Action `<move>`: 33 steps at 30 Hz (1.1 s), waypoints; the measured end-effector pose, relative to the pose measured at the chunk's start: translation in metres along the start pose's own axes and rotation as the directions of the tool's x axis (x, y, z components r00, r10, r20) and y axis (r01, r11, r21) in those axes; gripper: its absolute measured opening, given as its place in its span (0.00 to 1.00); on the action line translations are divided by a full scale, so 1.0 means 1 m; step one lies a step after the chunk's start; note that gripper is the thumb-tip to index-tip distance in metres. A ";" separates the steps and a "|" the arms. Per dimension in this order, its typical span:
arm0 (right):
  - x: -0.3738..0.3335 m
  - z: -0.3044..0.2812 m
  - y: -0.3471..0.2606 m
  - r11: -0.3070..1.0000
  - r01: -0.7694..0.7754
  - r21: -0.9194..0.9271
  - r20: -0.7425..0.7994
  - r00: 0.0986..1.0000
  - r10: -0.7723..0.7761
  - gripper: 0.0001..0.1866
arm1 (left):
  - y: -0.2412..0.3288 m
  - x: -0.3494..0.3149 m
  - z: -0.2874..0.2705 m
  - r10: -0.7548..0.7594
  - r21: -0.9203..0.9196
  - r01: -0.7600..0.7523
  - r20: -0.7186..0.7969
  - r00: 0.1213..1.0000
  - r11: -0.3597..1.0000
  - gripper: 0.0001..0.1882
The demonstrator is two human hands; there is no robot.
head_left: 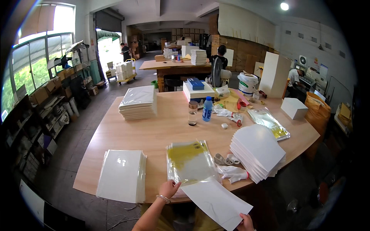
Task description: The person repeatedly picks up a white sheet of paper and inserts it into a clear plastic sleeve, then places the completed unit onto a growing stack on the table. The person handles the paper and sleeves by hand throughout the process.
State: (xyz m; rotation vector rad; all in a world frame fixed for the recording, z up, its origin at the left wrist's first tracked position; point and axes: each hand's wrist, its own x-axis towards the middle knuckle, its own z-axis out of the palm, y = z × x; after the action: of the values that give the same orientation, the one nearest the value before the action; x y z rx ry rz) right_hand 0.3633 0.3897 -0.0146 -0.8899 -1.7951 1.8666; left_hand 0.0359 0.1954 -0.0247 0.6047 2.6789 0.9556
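Observation:
My right hand [245,222] grips the near right corner of a white sheet [216,202], which slants across the table's front edge. The sheet's far end lies at the near end of a stack of clear plastic sleeves [189,159] with yellow printing; whether it sits inside the top sleeve I cannot tell. At the near left corner of that stack, my left hand [169,189], with a bracelet on its wrist, pinches the sleeve's edge. Left of it lies a pile of sleeved white sheets [121,175]. To the right, a fanned stack of white sheets [258,148] rests near white gloves [233,173].
Farther back on the wooden table [158,133] stand a sleeved stack [138,101], a glass jar [192,114], a blue bottle [207,109] and blue boxes [195,83]. More sleeves [268,121] lie at the right, before a white block [293,108]. Other people work beyond.

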 end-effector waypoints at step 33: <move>0.099 0.114 0.081 0.439 -0.418 0.795 0.318 0.904 0.285 0.08 | -0.008 -0.098 0.195 0.071 -0.823 0.190 0.268 0.961 0.535 0.17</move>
State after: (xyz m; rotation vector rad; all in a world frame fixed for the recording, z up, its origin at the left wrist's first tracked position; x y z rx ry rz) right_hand 0.2263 0.3659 -0.1144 -0.7490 -0.4762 2.7163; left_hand 0.1881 0.2522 -0.1704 0.3539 1.6334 1.8012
